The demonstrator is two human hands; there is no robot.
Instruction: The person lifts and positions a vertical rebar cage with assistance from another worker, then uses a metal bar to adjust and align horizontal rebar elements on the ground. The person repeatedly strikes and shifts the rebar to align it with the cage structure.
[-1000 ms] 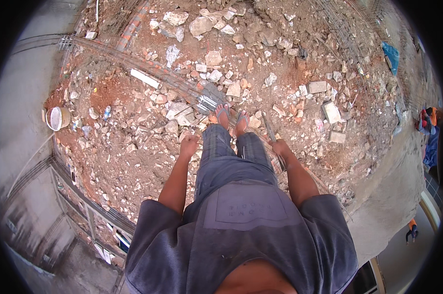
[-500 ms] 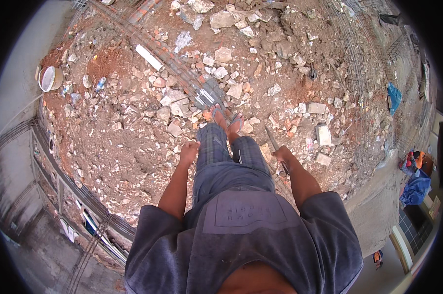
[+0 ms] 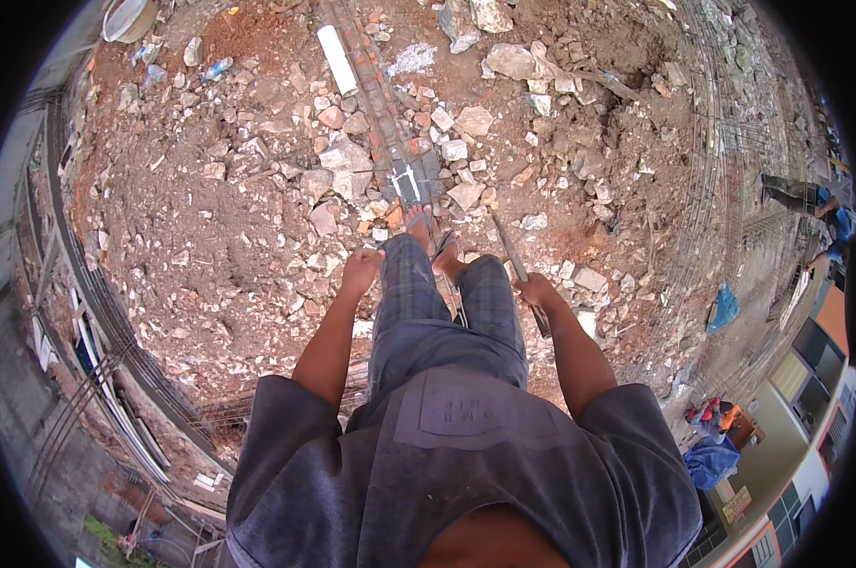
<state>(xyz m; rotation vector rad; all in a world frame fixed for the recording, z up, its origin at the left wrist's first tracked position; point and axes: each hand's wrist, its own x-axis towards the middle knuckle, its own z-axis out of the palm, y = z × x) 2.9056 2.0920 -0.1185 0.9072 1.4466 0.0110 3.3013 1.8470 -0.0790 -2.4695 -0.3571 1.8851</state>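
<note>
My right hand [image 3: 536, 291] is closed around a long, narrow, greyish-brown bar [image 3: 510, 248]. One end of the bar points forward over the rubble and the other comes back past my wrist; its exact kind cannot be made out. Beside my left thigh hangs my left hand [image 3: 360, 271], fingers curled in, with nothing visible in it. My feet, in flip-flops [image 3: 419, 219], are on and beside a narrow strip of brick and mortar [image 3: 383, 118]. White pieces [image 3: 405, 183] lie on the strip just ahead of my toes.
Broken stones [image 3: 347, 156] and earth surround me. A white pipe [image 3: 337, 59] lies beside the strip, and a bucket [image 3: 129, 19] stands far left. Steel rebar [image 3: 712, 180] runs along the right, where another person [image 3: 835, 222] is. A blue tarp [image 3: 711, 462] lies lower right.
I have moved forward along the strip and turned somewhat; the pipe and bucket sit higher in view. The bar stays in my right hand. Another person has come into view at the right.
</note>
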